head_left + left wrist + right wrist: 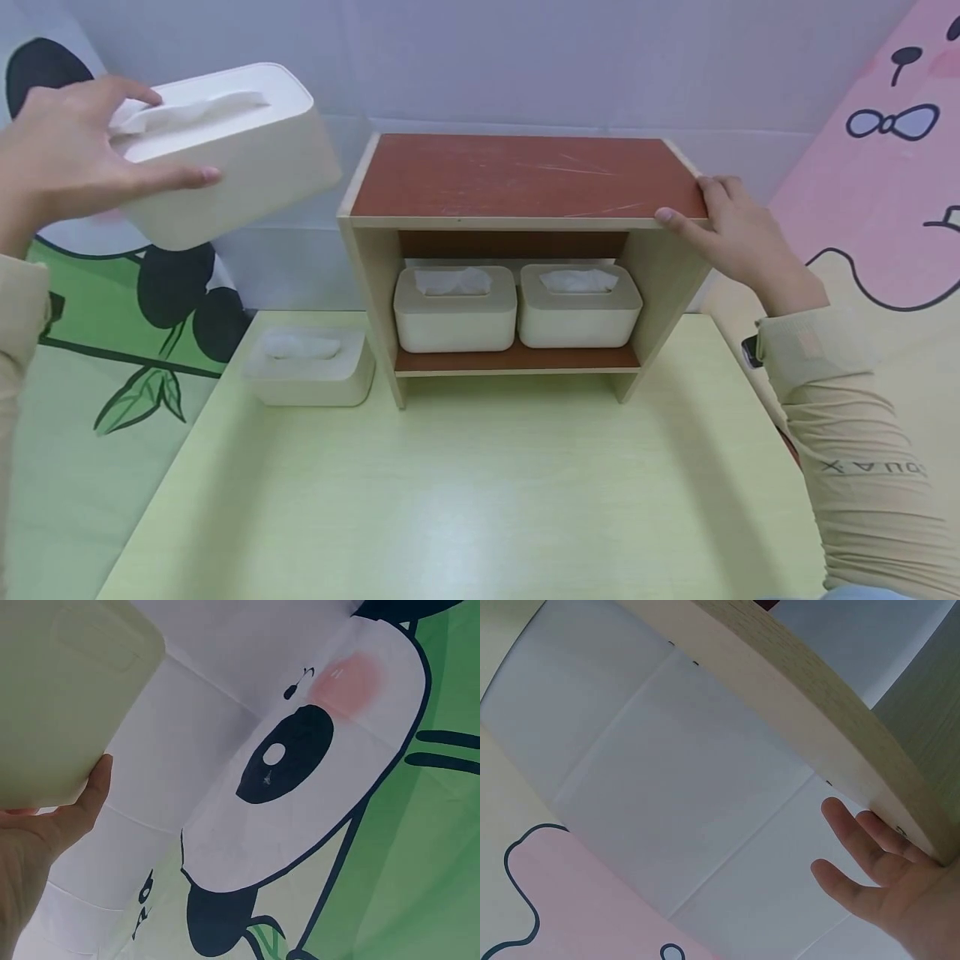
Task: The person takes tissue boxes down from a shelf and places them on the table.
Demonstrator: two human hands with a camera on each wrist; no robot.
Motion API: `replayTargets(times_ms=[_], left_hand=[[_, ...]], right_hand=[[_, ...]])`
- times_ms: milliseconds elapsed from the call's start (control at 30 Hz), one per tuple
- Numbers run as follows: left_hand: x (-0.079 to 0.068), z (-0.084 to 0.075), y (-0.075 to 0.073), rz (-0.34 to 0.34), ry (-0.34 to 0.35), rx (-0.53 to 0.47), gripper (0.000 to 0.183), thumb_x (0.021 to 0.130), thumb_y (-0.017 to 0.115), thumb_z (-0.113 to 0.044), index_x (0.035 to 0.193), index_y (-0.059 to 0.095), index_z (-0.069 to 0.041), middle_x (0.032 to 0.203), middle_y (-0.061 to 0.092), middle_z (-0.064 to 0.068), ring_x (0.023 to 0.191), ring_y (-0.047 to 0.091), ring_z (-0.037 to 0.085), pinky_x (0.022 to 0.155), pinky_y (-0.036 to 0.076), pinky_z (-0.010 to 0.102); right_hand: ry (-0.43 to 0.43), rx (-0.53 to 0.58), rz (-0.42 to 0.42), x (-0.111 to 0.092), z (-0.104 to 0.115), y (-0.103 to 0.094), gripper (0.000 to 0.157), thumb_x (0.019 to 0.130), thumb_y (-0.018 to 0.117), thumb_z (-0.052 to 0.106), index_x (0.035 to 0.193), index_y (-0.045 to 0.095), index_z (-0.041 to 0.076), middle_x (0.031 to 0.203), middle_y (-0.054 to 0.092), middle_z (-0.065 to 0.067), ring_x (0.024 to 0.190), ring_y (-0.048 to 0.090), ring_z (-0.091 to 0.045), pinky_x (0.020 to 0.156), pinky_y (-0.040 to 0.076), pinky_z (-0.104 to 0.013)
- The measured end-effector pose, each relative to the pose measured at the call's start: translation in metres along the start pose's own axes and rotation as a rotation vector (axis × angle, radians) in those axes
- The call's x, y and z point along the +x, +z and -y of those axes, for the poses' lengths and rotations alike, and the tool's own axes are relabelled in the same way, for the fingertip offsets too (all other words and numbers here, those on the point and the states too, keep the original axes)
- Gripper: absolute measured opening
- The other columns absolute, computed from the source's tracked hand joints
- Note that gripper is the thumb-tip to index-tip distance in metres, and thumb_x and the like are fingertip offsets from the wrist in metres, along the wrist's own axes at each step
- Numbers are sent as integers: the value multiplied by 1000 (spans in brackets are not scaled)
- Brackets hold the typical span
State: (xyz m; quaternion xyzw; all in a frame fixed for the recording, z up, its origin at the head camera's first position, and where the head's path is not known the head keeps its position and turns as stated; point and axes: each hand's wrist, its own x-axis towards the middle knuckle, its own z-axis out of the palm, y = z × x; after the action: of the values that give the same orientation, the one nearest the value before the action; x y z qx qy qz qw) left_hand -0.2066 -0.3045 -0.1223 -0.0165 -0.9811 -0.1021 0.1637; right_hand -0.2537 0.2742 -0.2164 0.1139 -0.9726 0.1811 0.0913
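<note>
In the head view my left hand grips a white tissue box at one end, raised at the upper left, fingers over its top and thumb along its front. The left wrist view shows the underside of this tissue box. My right hand rests on the top right corner of a small wooden shelf, thumb at the front edge. In the right wrist view several fingers extend loosely beside its side panel. Two tissue boxes stand side by side inside the shelf.
Another tissue box sits on the table, left of the shelf. A pale cloth wall stands behind. Cartoon-printed cloths hang at the left and right.
</note>
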Motion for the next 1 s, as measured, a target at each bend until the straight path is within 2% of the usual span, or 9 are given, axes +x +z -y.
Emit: replayTargets(times_ms=[200,433,567,667,767,900,1000], left_hand=[[-10,12,12,0,49,12,94,69,69,-47,139,30,2,123,38,35,106,25,54,77,20,58],[-20,24,25,22,82,10,92,70,68,-47,139,31,2,126,38,34,105,29,53,83,20,60],[-26,31,34,49,91,9,91,70,71,-47,138,33,0,122,41,33,101,32,51,70,30,51],[-30,36,42,44,118,20,90,68,73,-47,135,38,2,116,41,31,97,35,45,60,30,41],[-35,40,53,38,143,7,88,68,73,-46,132,40,4,116,41,30,99,35,43,66,30,44],[-42,44,67,64,131,-18,87,70,71,-46,134,37,2,124,41,31,108,30,48,80,26,56],[-48,46,78,67,142,-34,86,70,71,-45,133,37,1,126,41,30,112,26,51,86,22,60]], right_hand=[[-5,-8,0,0,2,1,88,87,34,64,143,19,-3,140,24,-29,116,34,-51,95,26,-62],[-24,-9,-21,-1,3,2,87,88,35,63,140,22,-6,138,27,-30,116,35,-50,95,26,-62],[-20,-9,-18,-1,4,2,87,88,34,63,141,22,-5,139,26,-30,117,34,-50,95,26,-62],[-13,-8,-10,-1,4,2,87,87,34,63,141,21,-4,140,25,-29,117,34,-51,95,26,-63],[-7,-6,-2,-1,4,1,88,87,34,64,142,19,-3,141,23,-28,117,34,-52,95,26,-63],[-7,-2,-3,-1,5,0,87,87,34,63,142,19,-3,142,23,-28,118,33,-52,95,26,-63],[-10,-2,-7,-1,4,0,88,87,35,63,142,20,-4,141,23,-29,119,33,-51,96,25,-63]])
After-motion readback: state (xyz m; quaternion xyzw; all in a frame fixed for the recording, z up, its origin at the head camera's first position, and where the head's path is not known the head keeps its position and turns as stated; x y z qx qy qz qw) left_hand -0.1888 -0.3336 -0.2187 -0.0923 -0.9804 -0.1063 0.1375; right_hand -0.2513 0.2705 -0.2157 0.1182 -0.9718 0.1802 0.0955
